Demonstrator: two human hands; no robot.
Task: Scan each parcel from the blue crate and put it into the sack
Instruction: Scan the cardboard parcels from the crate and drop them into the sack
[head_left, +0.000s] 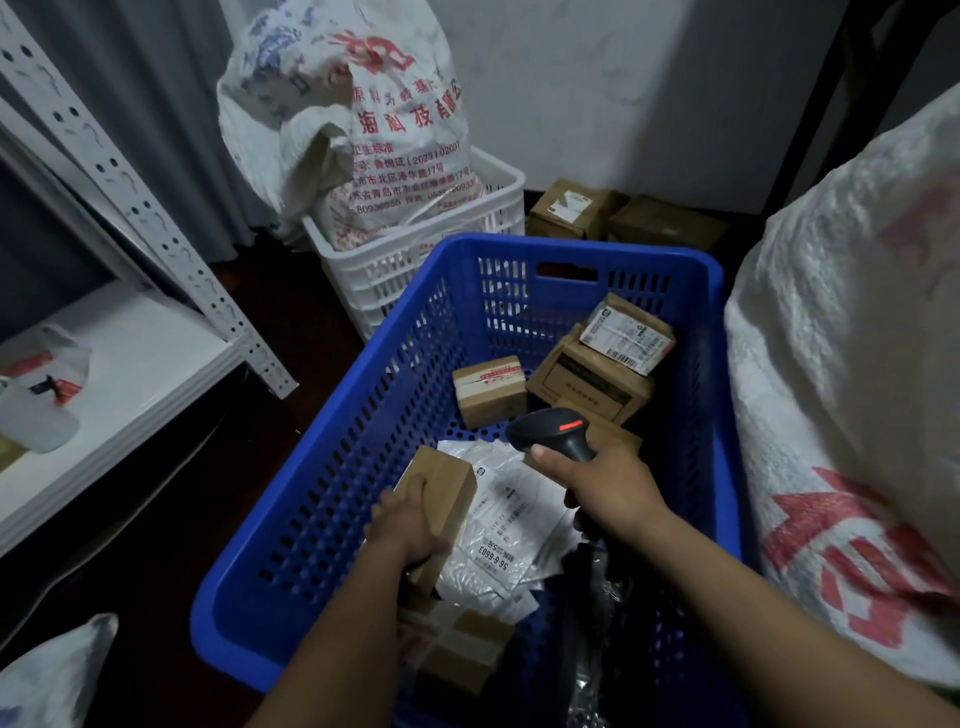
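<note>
Sack (852, 364): white woven, red print, standing just beside the blue crate (322, 519) on its right. The crate holds several cardboard boxes and white mailers.

Parcel in hand (447, 483): at the crate's near left, resting against a mailer (509, 519).
- Judged light, rigid and not slippery.
- A grip across its narrow faces should serve, leaving the label side free.
- It is small, plain brown cardboard; no label shows on the exposed faces.

Left hand (410, 525): fingers curled over the parcel's upper edge, gripping it.

Right hand (608, 493): closed round the handle of the black scanner (550, 428), whose red light is lit above the crate.
</note>
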